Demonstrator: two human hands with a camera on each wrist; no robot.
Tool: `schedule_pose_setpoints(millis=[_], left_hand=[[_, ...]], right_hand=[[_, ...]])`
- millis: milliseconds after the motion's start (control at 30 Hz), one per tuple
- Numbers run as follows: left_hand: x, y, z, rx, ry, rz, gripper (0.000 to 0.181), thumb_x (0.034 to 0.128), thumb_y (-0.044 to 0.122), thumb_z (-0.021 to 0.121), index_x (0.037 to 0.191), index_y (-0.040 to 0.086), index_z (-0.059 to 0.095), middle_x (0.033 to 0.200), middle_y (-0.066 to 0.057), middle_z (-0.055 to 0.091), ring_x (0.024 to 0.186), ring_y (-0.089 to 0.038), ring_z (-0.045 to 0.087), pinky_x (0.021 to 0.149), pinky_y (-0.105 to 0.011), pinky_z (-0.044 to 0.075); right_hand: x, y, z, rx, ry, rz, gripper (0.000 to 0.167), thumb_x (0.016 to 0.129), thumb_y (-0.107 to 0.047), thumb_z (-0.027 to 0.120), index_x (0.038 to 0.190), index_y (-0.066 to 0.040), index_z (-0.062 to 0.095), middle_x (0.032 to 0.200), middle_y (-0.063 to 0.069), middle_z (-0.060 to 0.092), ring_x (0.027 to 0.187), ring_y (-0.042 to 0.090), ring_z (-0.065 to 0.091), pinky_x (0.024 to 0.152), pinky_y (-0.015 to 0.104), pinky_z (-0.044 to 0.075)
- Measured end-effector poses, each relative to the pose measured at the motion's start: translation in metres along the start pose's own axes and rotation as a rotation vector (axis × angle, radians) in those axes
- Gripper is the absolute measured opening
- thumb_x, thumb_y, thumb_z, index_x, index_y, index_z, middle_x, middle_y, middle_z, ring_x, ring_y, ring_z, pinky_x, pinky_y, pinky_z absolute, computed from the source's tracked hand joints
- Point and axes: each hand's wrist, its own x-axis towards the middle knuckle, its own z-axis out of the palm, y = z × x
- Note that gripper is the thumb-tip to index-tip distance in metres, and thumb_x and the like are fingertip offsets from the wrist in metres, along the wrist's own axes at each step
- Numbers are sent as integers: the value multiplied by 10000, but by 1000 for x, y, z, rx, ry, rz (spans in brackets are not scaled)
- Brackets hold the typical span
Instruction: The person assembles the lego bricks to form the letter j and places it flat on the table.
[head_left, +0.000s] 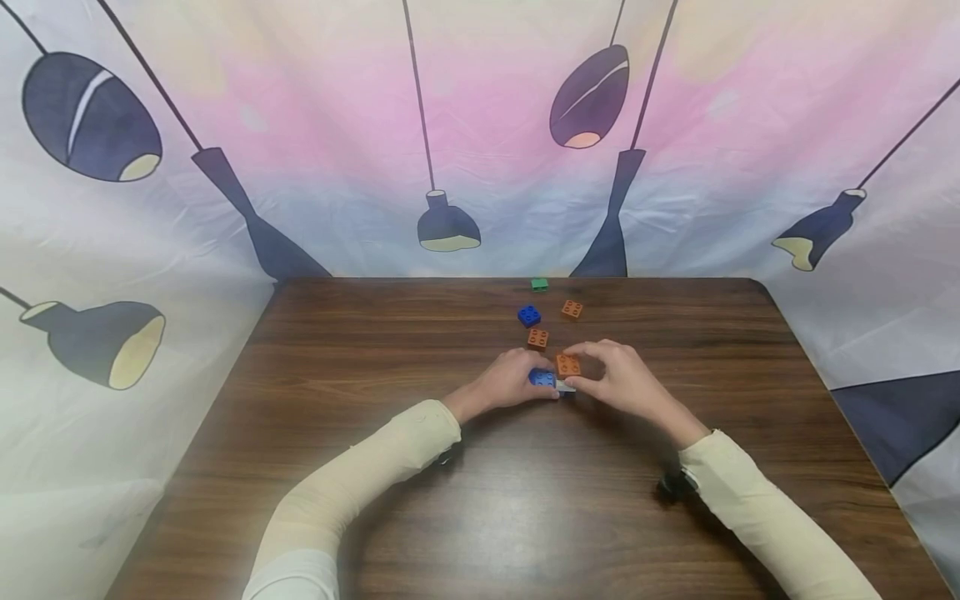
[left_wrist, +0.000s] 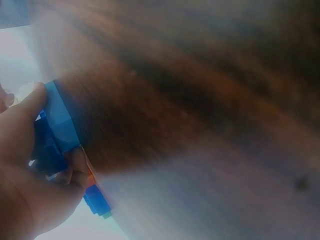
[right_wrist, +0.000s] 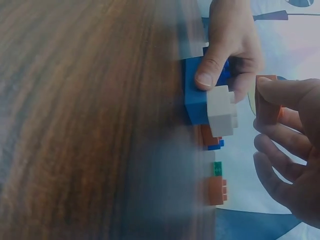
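Note:
My left hand [head_left: 513, 379] grips a blue brick [head_left: 543, 379] low on the table; in the right wrist view its thumb lies on a long blue brick [right_wrist: 196, 107]. A white brick [right_wrist: 220, 111] sits on the end of that long brick, beside the darker blue one. My right hand [head_left: 622, 379] pinches an orange brick [head_left: 568, 365] between thumb and fingers. In the right wrist view the orange brick [right_wrist: 268, 100] is apart from the white brick, with a gap between them. The left wrist view shows the left hand [left_wrist: 40, 170] round the blue bricks.
Beyond the hands lie an orange brick [head_left: 537, 337], a blue brick [head_left: 529, 316], another orange brick [head_left: 572, 309] and a green brick [head_left: 539, 285] near the far edge of the wooden table [head_left: 480, 517]. A patterned cloth [head_left: 480, 125] hangs behind the table.

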Motion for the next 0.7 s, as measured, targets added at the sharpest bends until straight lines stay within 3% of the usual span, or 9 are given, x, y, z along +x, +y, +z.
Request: schedule_pose_setpoints(millis=[700], left_hand=[[0,0,1,7,1,-6,474,928,448,748,1254,105,722,1182,-23,728,929,-100,619,809,-259,501]], right_hand=[[-2,10,10,10,-24,52,429,881,-287,827,1254,-108,711,1224,76,725,1138,292,658,936,521,528]])
